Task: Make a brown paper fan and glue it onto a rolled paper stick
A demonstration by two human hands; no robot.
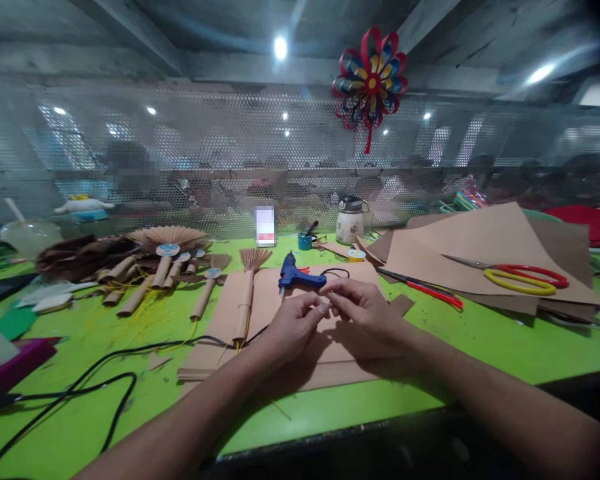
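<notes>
Two hands, fingertips together, blue glue gun right behind them

So both hands are up over the brown paper (267, 291), their shadows falling on it. The left hand (301, 323) and the right hand (367, 308) meet in the middle, fingers curled in and thumbs nearly tip to tip. Honestly can't tell if they're pinching something, anything in there is too small to make out

The glue gun (301, 276) sits on the paper just beyond the fingertips, nozzle over by the left hand and handle pointing toward the right one. The end of that handle is super close to the right fingers, but whether it touches I can't say

Left of the left hand there's a paper fan (247, 307) with a rolled handle lying on the same paper, more fans (163, 270) bunched further left on the green table (460, 347). Scissors (490, 268) with red and yellow handles rest well off to the right, on bigger brown sheets (430, 247)
</notes>
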